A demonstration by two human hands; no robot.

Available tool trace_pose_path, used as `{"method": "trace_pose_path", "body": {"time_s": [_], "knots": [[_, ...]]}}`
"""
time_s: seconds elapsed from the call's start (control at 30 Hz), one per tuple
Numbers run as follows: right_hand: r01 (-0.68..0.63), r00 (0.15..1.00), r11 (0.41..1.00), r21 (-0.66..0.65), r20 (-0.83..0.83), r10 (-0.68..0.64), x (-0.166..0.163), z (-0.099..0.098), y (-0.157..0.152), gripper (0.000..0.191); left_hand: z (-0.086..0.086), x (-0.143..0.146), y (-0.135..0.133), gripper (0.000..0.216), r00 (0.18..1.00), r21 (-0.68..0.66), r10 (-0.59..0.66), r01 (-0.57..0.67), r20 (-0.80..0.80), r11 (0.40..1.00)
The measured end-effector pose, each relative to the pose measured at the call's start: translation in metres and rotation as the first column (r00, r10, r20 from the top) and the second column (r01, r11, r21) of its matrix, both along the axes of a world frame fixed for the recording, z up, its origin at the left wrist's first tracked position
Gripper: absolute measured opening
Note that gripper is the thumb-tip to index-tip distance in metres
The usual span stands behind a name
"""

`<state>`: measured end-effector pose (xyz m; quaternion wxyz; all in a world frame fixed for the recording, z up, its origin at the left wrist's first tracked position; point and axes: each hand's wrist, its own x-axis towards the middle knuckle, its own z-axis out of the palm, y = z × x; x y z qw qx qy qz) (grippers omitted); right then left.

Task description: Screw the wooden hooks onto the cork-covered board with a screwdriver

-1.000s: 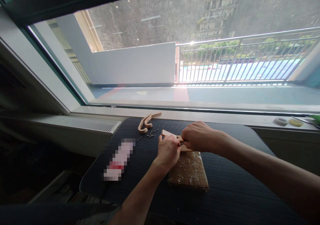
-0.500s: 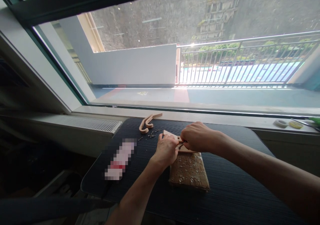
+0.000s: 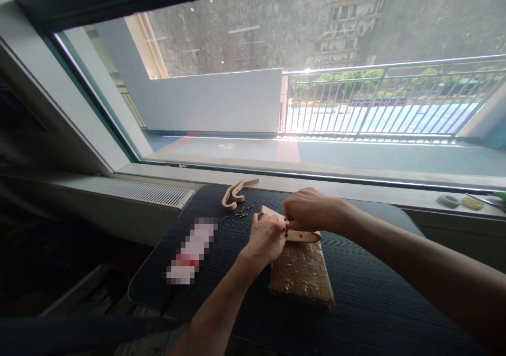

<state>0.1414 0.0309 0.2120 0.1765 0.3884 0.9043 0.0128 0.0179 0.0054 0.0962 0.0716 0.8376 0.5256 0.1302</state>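
On a dark table (image 3: 367,303) by a window, my left hand (image 3: 265,238) is closed around a curved wooden hook piece (image 3: 303,236), holding it down on a brown cork block (image 3: 301,270). My right hand (image 3: 306,210) hovers just above, fingers pinched on a small dark screw (image 3: 287,228) standing at a hole in the wooden piece. Two more wooden hooks (image 3: 236,191) lie at the table's far edge, with several loose screws (image 3: 240,214) scattered beside them.
A blurred pink and white object (image 3: 191,250) lies on the table's left part. A radiator grille (image 3: 138,191) runs under the sill on the left. Tape rolls (image 3: 458,201) rest on the sill at far right. The window faces a balcony railing (image 3: 387,103).
My right hand has shifted slightly left and up, uncovering the rounded right end of the wooden piece. The left hand keeps its grip. The view has drifted a little.
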Motion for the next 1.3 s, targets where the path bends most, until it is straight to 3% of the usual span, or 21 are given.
{"method": "trace_pose_path", "body": {"time_s": [0.4,0.93,1.13,1.3], "knots": [[-0.008,1.000,0.999,-0.032,0.011,0.008,-0.004,0.004,-0.002,0.017,-0.004,0.002,-0.002,0.010,0.998,0.009,0.038,-0.038,0.042,0.999],[0.019,0.999,0.990,-0.137,-0.039,-0.024,0.011,-0.006,0.017,0.024,-0.005,0.019,-0.003,0.012,0.988,0.100,0.153,-0.152,-0.002,0.983],[0.049,0.999,0.993,-0.107,-0.014,-0.051,0.012,0.002,0.016,0.034,-0.004,0.019,-0.002,0.013,0.989,0.089,0.149,-0.148,-0.003,0.985],[0.008,1.000,0.999,-0.039,-0.024,-0.009,0.007,0.003,0.008,0.020,-0.004,0.019,-0.002,0.012,0.988,0.072,0.152,-0.151,-0.003,0.986]]}}
